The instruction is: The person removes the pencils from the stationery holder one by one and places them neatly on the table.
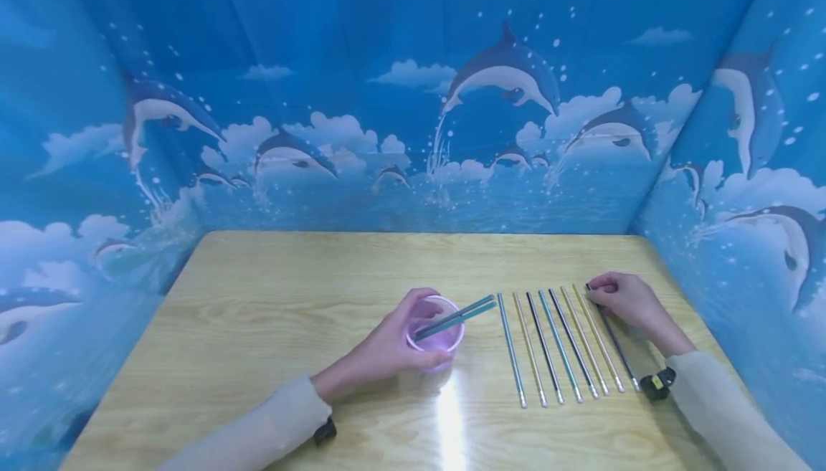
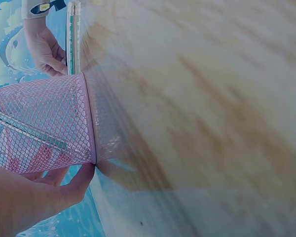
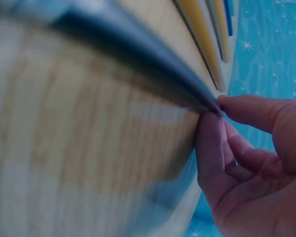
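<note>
My left hand (image 1: 393,345) grips a pink mesh pencil cup (image 1: 459,336) around its side, fingers on the far side and thumb near the front. Two teal pencils (image 1: 461,315) lean inside the cup, their upper ends sticking out over the rim to the right. At the right end of a row of pencils, my right hand (image 1: 622,302) pinches the far end of a black pencil (image 1: 617,344) between thumb and fingertips. In the right wrist view this pencil (image 3: 153,64) runs from the fingertips toward the upper left, close over the table.
Several teal, yellow and dark pencils (image 1: 568,348) lie side by side between the cup and my right hand, eraser ends toward me. The wood-grain table (image 1: 271,292) is bordered by a blue dolphin-print curtain (image 1: 361,98) at the back and sides.
</note>
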Available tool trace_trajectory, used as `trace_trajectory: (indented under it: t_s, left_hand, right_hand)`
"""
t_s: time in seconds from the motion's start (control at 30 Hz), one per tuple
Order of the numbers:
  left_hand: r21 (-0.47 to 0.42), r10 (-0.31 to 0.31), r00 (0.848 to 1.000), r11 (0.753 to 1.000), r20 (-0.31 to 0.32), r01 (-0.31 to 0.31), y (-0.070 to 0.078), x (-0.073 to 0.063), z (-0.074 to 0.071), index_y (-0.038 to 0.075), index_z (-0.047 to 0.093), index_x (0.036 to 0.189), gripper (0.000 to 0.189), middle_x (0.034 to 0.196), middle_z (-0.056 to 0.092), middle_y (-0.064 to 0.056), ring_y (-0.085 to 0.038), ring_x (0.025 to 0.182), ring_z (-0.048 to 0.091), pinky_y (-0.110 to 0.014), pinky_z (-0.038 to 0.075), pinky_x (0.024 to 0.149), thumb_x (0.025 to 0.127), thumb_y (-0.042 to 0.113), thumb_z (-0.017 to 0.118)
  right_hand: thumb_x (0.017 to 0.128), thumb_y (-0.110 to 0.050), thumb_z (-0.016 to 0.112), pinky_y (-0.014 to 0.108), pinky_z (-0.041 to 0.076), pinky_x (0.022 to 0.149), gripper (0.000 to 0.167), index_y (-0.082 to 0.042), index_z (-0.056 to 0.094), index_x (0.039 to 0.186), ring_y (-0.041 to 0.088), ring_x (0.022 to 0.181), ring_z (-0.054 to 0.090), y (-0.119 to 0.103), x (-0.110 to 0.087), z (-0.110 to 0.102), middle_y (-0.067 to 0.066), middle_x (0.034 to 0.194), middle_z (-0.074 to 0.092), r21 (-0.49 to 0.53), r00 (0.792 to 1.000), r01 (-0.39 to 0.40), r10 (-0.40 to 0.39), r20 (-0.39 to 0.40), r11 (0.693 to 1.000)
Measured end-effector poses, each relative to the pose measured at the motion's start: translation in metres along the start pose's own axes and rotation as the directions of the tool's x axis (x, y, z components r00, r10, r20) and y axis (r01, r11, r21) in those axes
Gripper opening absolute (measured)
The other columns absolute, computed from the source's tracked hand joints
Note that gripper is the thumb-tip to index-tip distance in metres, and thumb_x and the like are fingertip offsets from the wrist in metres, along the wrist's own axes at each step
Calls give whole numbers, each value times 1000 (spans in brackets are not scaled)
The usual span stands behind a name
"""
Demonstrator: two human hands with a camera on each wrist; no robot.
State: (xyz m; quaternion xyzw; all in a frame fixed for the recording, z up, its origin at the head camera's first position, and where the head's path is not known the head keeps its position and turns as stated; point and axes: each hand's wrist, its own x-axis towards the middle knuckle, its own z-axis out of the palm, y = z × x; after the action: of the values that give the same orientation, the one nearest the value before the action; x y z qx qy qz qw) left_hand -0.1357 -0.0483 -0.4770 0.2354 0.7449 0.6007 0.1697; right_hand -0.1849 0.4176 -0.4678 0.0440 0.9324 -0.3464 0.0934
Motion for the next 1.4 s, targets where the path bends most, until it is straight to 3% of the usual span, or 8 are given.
trace_trajectory:
  t_s: [0.4, 0.6, 0.8, 1.03, 1.13, 1.23, 1.3, 1.4]
  left_hand:
    - [0, -7, 1000, 1000, -2, 7, 0, 0, 0, 31, 43, 158, 92, 149, 62, -2, -27, 139, 58, -45, 55, 109, 83, 27, 97]
    - [5, -1, 1000, 1000, -4, 1, 1, 0, 1, 31, 43, 158, 92, 149, 62, -3, -28, 139, 58, -44, 56, 109, 83, 26, 97]
    - [4, -2, 1000, 1000, -5, 2, 1, 0, 0, 32, 44, 157, 92, 149, 62, -3, -27, 139, 58, -44, 55, 109, 82, 26, 98]
    - [9, 1, 1000, 1000, -6, -1, 0, 0, 0, 32, 43, 157, 92, 150, 62, -5, -27, 139, 58, -44, 55, 109, 83, 27, 97]
    - [17, 1, 1000, 1000, -7, -1, 0, 0, 0, 31, 43, 158, 92, 149, 62, -5, -27, 139, 58, -43, 55, 109, 83, 28, 97]
    - [18, 4, 1000, 1000, -5, -4, 0, 0, 0, 31, 43, 158, 93, 149, 62, -6, -26, 138, 59, -41, 56, 109, 83, 28, 98]
    - [14, 5, 1000, 1000, -3, -5, 1, 0, 0, 31, 43, 158, 93, 149, 62, -6, -26, 138, 59, -41, 56, 108, 83, 27, 98]
    - [12, 4, 1000, 1000, -2, -4, 1, 0, 0, 31, 43, 157, 93, 149, 62, -6, -26, 138, 59, -41, 56, 108, 83, 27, 98]
  right_hand:
    - [104, -20, 73, 33, 59, 71, 39, 12, 65, 126, 27, 88, 67, -2, 3, 4, 16, 101, 70, -93, 999, 9, -12, -33, 996]
    - [105, -25, 72, 48, 58, 81, 43, 12, 65, 126, 34, 95, 66, -2, 1, 3, 18, 104, 70, -136, 999, 18, -25, -45, 991]
    - [108, -32, 68, 64, 56, 92, 52, 13, 60, 133, 47, 109, 64, -5, -7, 2, 31, 119, 68, -113, 999, -6, 1, -40, 994]
    - [113, -35, 60, 67, 53, 101, 55, 12, 56, 142, 54, 124, 59, -11, -22, 9, 36, 135, 61, -33, 997, 8, -10, -78, 999]
    - [113, -35, 59, 63, 55, 100, 54, 9, 57, 143, 53, 125, 61, -18, -29, 14, 34, 136, 62, 17, 993, 21, -19, -120, 1000]
    - [114, -36, 58, 47, 57, 95, 51, 6, 60, 143, 47, 122, 63, -28, -38, 20, 31, 138, 63, 77, 988, 29, -17, -155, 997]
    - [115, -36, 57, 32, 56, 89, 49, 4, 61, 142, 38, 117, 66, -35, -45, 25, 29, 138, 64, 113, 983, 40, -20, -180, 993]
    - [114, -33, 59, 20, 56, 80, 45, 3, 63, 141, 22, 109, 66, -47, -55, 32, 24, 136, 65, 200, 977, 71, -28, -210, 977]
